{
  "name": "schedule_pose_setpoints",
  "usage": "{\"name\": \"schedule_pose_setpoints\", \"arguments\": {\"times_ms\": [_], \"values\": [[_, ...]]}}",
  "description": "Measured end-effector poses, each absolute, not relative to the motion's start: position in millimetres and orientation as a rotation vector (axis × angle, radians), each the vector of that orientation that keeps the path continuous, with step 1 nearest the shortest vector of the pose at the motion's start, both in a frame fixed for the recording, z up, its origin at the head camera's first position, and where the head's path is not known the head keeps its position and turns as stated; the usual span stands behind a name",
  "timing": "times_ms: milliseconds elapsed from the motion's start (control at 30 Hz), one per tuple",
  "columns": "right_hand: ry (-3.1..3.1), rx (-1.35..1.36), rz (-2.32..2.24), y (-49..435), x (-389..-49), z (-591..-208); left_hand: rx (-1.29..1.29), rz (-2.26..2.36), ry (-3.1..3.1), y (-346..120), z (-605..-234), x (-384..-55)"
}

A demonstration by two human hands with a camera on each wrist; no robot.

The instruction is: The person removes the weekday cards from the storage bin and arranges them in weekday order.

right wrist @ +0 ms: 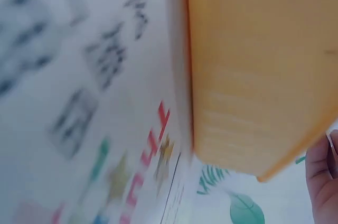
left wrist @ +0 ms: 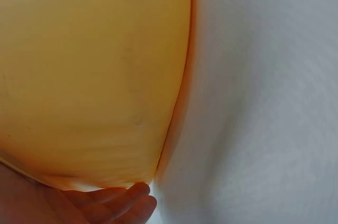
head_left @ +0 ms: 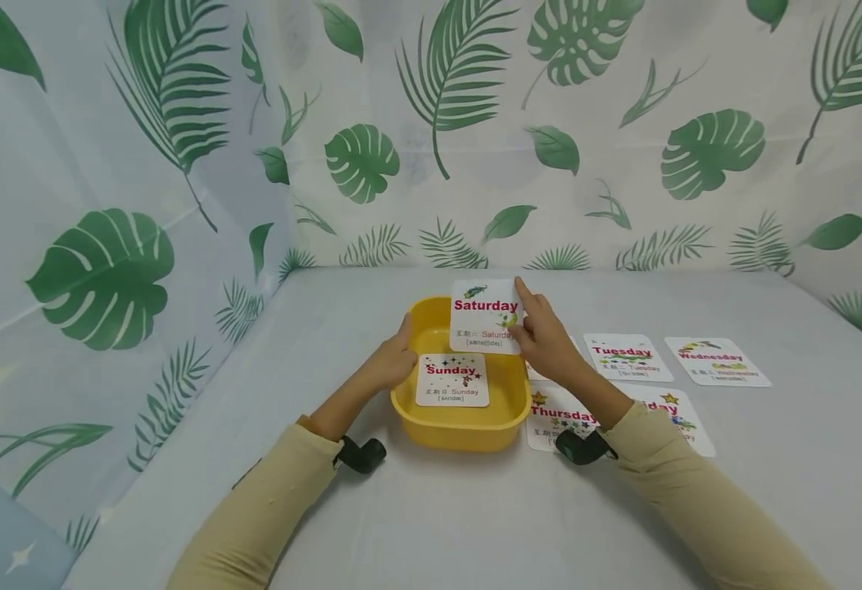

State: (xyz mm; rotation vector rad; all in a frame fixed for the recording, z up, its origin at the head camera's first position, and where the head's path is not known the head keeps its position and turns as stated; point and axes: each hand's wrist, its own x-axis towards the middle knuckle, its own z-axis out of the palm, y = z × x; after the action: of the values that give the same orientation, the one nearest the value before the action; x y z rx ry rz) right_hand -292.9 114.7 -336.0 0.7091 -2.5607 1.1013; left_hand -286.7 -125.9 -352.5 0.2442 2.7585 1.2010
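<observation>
A yellow plastic basin point(head_left: 460, 439) stands on the table, and the left hand point(head_left: 394, 358) holds its left rim. In the left wrist view, the fingers point(left wrist: 127, 203) of that hand lie against the basin's outer wall point(left wrist: 95, 76). Over the basin's far right part, the right hand point(head_left: 549, 336) pinches a white "Saturday" card point(head_left: 478, 297) by its right edge, face toward the head camera. A "Sunday" card point(head_left: 451, 395) leans or lies inside the basin; which, I cannot tell. Only part of the right hand point(right wrist: 321, 176) shows in the right wrist view.
Right of the basin lie a "Tuesday" card point(head_left: 626, 369), a "Wednesday" card point(head_left: 719, 369), a "Thursday" card point(head_left: 560, 418) and a card ending in "iday" point(head_left: 685, 422). The right arm partly covers another card point(head_left: 542, 367). Leaf-printed cloth point(head_left: 460, 188) hangs behind.
</observation>
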Motion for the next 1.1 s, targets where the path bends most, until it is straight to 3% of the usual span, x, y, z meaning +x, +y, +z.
{"name": "schedule_pose_setpoints", "arguments": {"times_ms": [800,1000,1100], "values": [[-2.832,0.367,1.060,247.8,-266.9,-325.8,0.182,1.149,2.800,-123.4,-348.5,-286.0],[-2.907,0.239,0.975,322.1,-282.6,-345.5,0.205,1.144,2.802,-125.2,-349.3,-287.6],[-3.015,0.218,0.923,341.3,-273.8,-337.9,0.215,1.150,2.792,-127.8,-351.0,-288.3]]}}
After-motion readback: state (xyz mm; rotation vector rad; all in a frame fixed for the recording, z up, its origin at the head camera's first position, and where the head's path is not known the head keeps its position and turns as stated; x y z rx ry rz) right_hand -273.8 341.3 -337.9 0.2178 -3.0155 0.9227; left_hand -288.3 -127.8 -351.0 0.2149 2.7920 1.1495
